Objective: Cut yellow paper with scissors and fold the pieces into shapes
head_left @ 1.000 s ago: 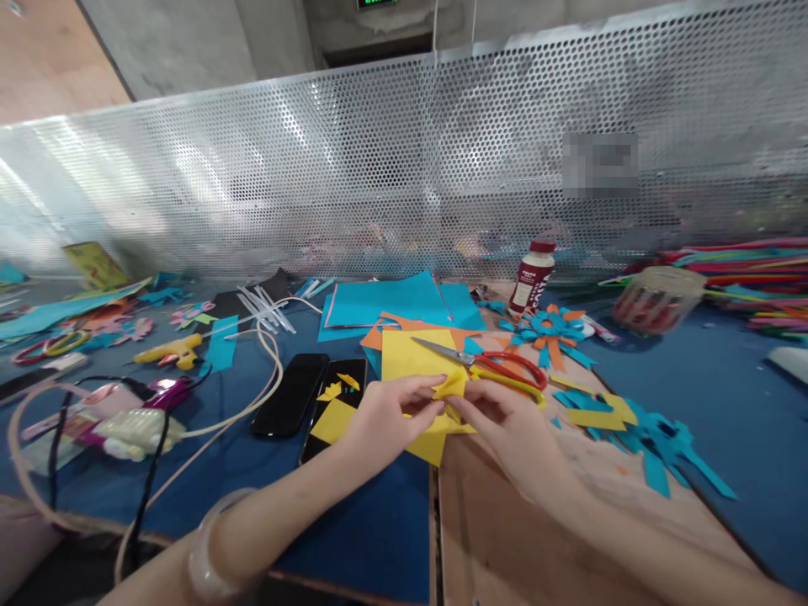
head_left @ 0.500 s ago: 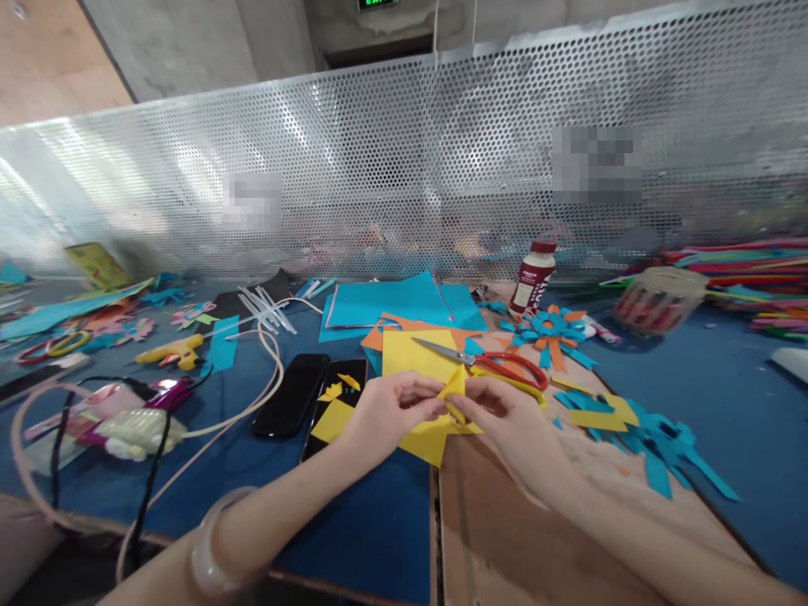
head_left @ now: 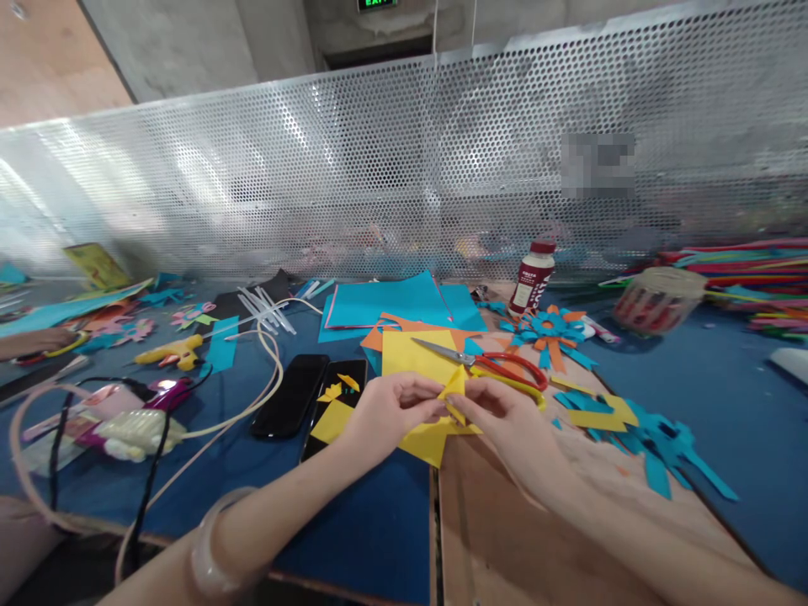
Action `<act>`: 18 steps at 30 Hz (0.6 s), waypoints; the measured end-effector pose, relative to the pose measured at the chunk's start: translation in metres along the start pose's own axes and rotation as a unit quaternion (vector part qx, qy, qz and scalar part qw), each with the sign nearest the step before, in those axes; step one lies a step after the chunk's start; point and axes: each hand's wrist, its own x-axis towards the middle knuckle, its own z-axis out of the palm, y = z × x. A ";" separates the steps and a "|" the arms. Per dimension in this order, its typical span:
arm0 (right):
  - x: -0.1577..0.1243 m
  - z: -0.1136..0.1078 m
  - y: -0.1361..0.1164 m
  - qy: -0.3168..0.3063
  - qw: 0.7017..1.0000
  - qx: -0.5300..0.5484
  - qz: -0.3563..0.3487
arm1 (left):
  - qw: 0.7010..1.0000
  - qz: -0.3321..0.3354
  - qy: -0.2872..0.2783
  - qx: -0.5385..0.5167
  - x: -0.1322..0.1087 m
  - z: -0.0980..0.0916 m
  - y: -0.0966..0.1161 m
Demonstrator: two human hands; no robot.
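The left hand and right hand pinch the yellow paper piece together; scissors lie just behind the grip.

A pale translucent bangle rings the wrist behind the bare left hand.

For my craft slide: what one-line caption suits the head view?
Left hand and right hand pinch a folded yellow paper piece, red-handled scissors lying just beyond.

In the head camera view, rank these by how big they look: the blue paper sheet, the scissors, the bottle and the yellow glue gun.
1. blue paper sheet
2. scissors
3. bottle and yellow glue gun: they look about alike, so I leave them unranked.
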 end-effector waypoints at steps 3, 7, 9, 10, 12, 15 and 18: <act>0.000 0.000 -0.002 0.002 1.000 -0.003 0.004 | 1.000 -0.011 0.009 0.000 -0.001 0.001 0.002; -0.001 0.000 -0.003 -0.016 1.000 0.004 0.002 | 1.000 -0.016 0.017 0.003 -0.002 0.002 0.004; -0.001 0.000 -0.004 -0.025 1.000 0.001 0.000 | 1.000 -0.018 0.019 0.006 -0.003 0.001 0.005; -0.001 0.000 -0.005 -0.029 1.000 -0.001 0.002 | 1.000 -0.020 0.020 0.008 -0.002 0.000 0.005; 0.000 -0.001 -0.005 -0.036 0.999 -0.009 0.008 | 0.999 -0.027 0.021 0.010 -0.002 -0.001 0.006; 0.002 -0.002 -0.006 -0.047 0.999 -0.015 0.012 | 0.999 -0.042 0.016 0.005 -0.001 -0.002 0.006; 0.003 -0.002 -0.007 -0.069 0.997 0.018 0.023 | 0.998 -0.055 0.015 -0.007 -0.002 -0.002 0.007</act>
